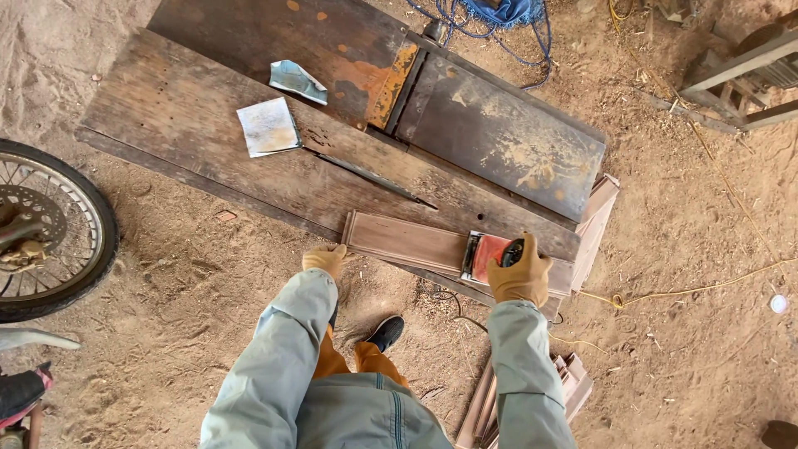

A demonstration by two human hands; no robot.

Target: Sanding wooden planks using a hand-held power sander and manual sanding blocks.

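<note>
A narrow moulded wooden board [403, 241] lies along the near edge of a worn plank workbench [191, 125]. My left hand [325, 258], in a tan glove, presses down on the board's left end. A red power sander [486, 254] sits on top of the board toward its right end, and my right hand [522, 270], also gloved, is closed around it. Both sleeves are pale grey-blue. The sander's underside is hidden against the wood.
Two sheets of sandpaper [268, 126] [298, 81] lie on the bench. A rusty metal plate [499, 133] covers its right half. A motorcycle wheel [50, 233] stands at left. More moulded boards [565, 382] lie by my right leg. A yellow cord [690, 289] crosses the sandy floor.
</note>
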